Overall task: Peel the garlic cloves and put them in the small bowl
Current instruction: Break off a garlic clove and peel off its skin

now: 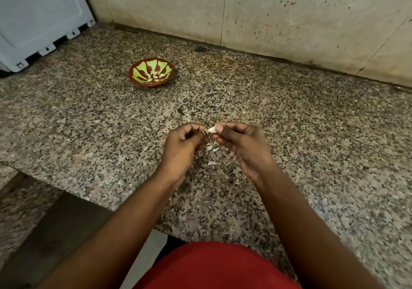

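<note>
- Head view, hands: my right hand (pixel 243 146) pinches a garlic clove (pixel 212 130) btwn thumb and forefinger, thumbnail sitting on top of it; my left hand (pixel 181 146) has its fingers curled in, fingertips at the clove's left end, where there's a small dark bit, prob the root end or a skin tag; can't tell for sure whether the left is gripping skin or just touching it
- Head view, clove: held above the granite counter (pixel 312 132), roughly centre frame, well apart from the small bowl (pixel 151 72); looks pale and mostly bare where visible, but fingers hide most of it, so can't say how much skin is left
- Head view, bowl: red-brown w/ green pattern, sitting further back on the counter near the wall; several peeled cloves (pixel 156 77) lie in it
- Head view, scraps: papery skin bits (pixel 211 156) on the counter right under and just in front of my hands
- Handling, my read: clove is tiny, light, firm but bruisable, slick once bare; skin is thin, brittle, tears in flakes; I'd hold the fat middle w/ the right and pick at the root end w/ the left nail; too hard a squeeze likely shoots it out
- Head view, rest: grey plastic appliance (pixel 40 21) back left; red clothing (pixel 214 266) at bottom edge
</note>
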